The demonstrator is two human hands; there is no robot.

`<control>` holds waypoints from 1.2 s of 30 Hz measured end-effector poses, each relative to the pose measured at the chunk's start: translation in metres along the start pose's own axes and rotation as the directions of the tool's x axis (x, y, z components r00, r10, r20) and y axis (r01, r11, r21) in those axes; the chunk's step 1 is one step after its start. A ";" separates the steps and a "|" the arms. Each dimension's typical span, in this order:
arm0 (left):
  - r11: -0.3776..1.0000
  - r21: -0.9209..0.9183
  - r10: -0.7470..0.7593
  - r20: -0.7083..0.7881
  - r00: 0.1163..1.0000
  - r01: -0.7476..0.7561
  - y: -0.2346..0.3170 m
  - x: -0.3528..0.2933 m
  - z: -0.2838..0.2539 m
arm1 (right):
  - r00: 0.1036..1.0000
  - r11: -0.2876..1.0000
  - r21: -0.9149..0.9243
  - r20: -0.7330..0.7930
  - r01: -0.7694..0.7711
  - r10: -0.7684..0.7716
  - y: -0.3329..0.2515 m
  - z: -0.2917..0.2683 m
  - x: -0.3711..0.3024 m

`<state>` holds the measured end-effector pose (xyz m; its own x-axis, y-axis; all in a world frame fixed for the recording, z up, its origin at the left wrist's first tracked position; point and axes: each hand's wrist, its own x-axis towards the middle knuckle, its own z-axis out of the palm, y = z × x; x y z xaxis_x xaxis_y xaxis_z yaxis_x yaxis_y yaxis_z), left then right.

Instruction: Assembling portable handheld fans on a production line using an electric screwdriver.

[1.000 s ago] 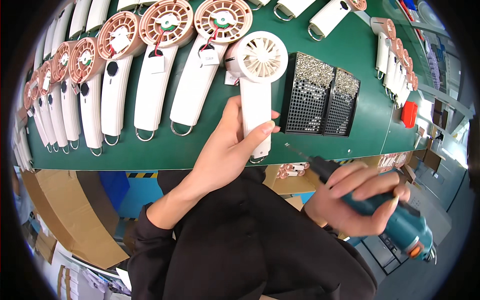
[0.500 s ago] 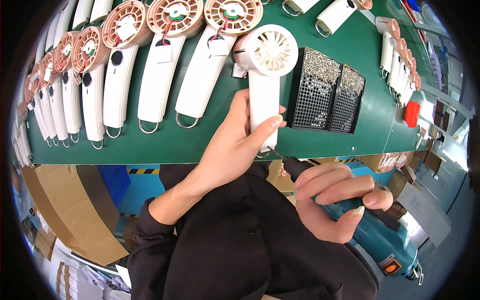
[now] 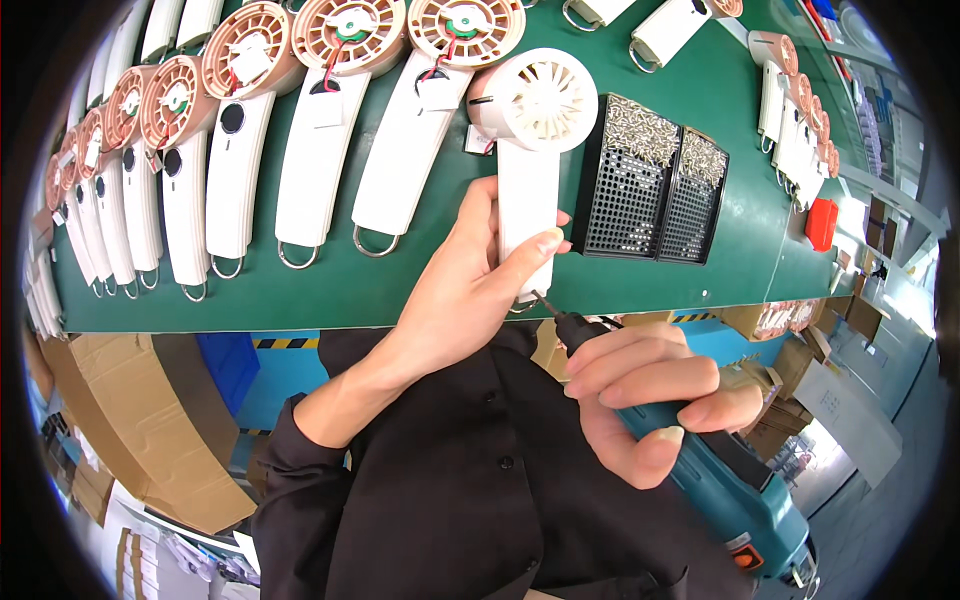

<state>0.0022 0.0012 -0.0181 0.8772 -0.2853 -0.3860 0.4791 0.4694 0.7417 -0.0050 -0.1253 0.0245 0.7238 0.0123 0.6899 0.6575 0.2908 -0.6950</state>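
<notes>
Here the left hand [image 3: 462, 290] clasps a white fan [image 3: 527, 185], the right hand [image 3: 642, 385] curled around a teal screwdriver [image 3: 742, 498].

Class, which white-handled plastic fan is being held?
The white plastic fan with a white slatted face, in the left hand; neighbouring fans show pink ribbed faces, unheld.

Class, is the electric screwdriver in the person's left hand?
No, the right hand holds the teal electric screwdriver, while the left hand grips a white fan.

Left fingers [image 3: 529, 261] around white fan [image 3: 527, 190], right fingers [image 3: 660, 381] around teal screwdriver [image 3: 722, 482], green tabletop [image 3: 752, 235]
</notes>
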 end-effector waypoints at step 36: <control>0.055 0.985 0.447 0.124 0.886 -0.166 0.013 -0.048 -0.015 | 0.906 0.927 -0.254 -0.392 -0.277 0.163 0.001 -0.053 0.028</control>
<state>-0.0336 0.0335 0.0018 0.9874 -0.1472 0.0574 -0.1492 -0.7497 0.6448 0.0270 -0.1757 0.0320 0.8447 -0.3160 0.4319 0.4620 0.0230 -0.8866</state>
